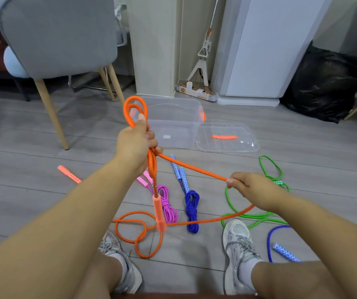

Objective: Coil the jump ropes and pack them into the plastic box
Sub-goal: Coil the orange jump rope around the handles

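Note:
My left hand [135, 141] grips loops of the orange jump rope [191, 168] above the floor; one orange handle [159, 213] dangles below it. My right hand [246, 186] pinches the same rope further along, pulled taut between the hands. The rest of the orange rope lies in loose loops by my left shoe, and its other handle [69, 174] lies at the left. The clear plastic box [173, 124] stands open behind my left hand. A coiled pink rope [166, 203] and a coiled blue rope [191, 209] lie on the floor.
The box's clear lid [227, 138] lies right of the box. An uncoiled green rope [257, 214] and another blue rope [281, 244] lie at the right. A grey chair [56, 37] stands at the left, a mop [203, 61] and a black bag [324, 83] behind.

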A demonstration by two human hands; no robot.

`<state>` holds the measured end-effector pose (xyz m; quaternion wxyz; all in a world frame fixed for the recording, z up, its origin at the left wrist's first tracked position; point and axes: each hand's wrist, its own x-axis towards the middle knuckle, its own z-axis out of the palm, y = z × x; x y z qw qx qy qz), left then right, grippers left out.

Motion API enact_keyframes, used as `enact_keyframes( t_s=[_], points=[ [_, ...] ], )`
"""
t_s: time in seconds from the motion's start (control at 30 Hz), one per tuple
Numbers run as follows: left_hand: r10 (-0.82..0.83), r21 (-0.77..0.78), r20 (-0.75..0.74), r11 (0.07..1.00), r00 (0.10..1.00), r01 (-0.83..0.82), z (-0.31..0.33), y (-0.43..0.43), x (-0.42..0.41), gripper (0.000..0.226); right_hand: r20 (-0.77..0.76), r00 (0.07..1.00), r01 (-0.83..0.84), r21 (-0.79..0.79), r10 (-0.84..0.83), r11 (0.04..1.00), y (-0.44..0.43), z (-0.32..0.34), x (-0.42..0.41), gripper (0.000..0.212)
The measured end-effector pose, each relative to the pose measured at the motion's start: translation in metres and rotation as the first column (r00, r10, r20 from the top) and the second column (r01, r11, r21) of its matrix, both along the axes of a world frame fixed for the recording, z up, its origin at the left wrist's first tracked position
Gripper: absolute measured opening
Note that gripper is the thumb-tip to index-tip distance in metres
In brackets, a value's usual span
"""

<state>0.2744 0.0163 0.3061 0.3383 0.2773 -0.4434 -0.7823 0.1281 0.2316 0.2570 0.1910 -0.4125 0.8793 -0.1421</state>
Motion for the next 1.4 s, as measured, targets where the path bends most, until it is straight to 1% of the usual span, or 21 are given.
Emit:
enact_keyframes(
  t_s=[0.07,0.13,0.23,0.3,0.33,0.4,0.47,0.57,0.63,0.7,0.83,0.97,1.1,1.2,1.3,1.4],
  points=[
    [0.039,-0.016,0.060,0.999,0.997,-0.038,-0.004,-0.002,0.001,0.036,-0.044,0.999,0.021,0.066,-0.018,0.998,0.004,-0.006,-0.006,0.022],
    [0.051,-0.071,0.115,0.997,0.992,-0.043,-0.007,-0.002,0.002,0.037,-0.063,0.997,0.046,0.075,-0.041,0.996,0.002,-0.006,-0.007,0.018],
    [0.059,-0.199,0.202,0.980,0.978,-0.018,-0.009,0.000,0.002,0.037,-0.097,0.995,0.013,-0.013,-0.015,1.000,-0.009,0.007,0.004,0.013],
    [0.048,-0.261,0.237,0.965,0.970,0.016,-0.011,0.001,0.000,0.038,-0.122,0.991,-0.057,-0.089,0.046,0.994,-0.017,0.025,0.019,0.012],
    [0.037,-0.301,0.252,0.953,0.967,0.042,-0.013,0.002,0.000,0.038,-0.111,0.990,-0.099,-0.129,0.085,0.987,-0.021,0.034,0.027,0.013],
    [0.009,-0.374,0.286,0.922,0.958,0.103,-0.018,0.003,-0.002,0.039,0.005,0.991,-0.130,-0.235,0.135,0.963,-0.028,0.051,0.044,0.013],
    [-0.010,-0.433,0.341,0.886,0.940,0.166,-0.023,0.006,-0.005,0.038,0.149,0.975,-0.104,-0.359,0.167,0.927,-0.035,0.063,0.055,0.017],
    [-0.027,-0.498,0.408,0.831,0.912,0.247,-0.025,0.015,-0.007,0.032,0.224,0.960,-0.041,-0.477,0.166,0.878,-0.048,0.067,0.061,0.022],
    [-0.037,-0.528,0.447,0.796,0.894,0.297,-0.022,0.022,-0.005,0.036,0.263,0.953,0.013,-0.529,0.150,0.848,-0.058,0.065,0.062,0.022],
    [-0.086,-0.499,0.443,0.803,0.893,0.325,-0.019,0.028,-0.004,0.040,0.262,0.957,0.045,-0.558,0.125,0.828,-0.066,0.063,0.061,0.022],
    [-0.188,-0.315,0.379,0.894,0.906,0.317,-0.016,0.037,-0.003,0.032,0.196,0.977,0.051,-0.604,0.086,0.796,-0.077,0.059,0.059,0.028],
    [-0.232,-0.187,0.314,0.936,0.921,0.299,-0.014,0.038,-0.001,0.035,0.119,0.990,0.015,-0.617,0.075,0.787,-0.080,0.058,0.058,0.025],
    [-0.301,-0.196,0.270,0.913,0.914,0.359,-0.011,0.041,0.001,0.035,0.096,0.994,0.013,-0.605,0.057,0.796,-0.078,0.053,0.056,0.013],
    [-0.354,-0.217,0.269,0.884,0.896,0.414,-0.012,0.038,0.002,0.030,0.094,0.995,0.033,-0.606,0.030,0.795,-0.077,0.050,0.052,0.013],
    [-0.407,-0.187,0.236,0.872,0.883,0.452,-0.013,0.037,0.002,0.023,0.137,0.990,0.076,-0.622,0.013,0.779,-0.075,0.050,0.047,0.013],
    [-0.442,-0.178,0.230,0.857,0.867,0.484,-0.013,0.035,0.003,0.016,0.164,0.986,0.083,-0.587,0.018,0.805,-0.070,0.050,0.042,0.011]
  ],
)
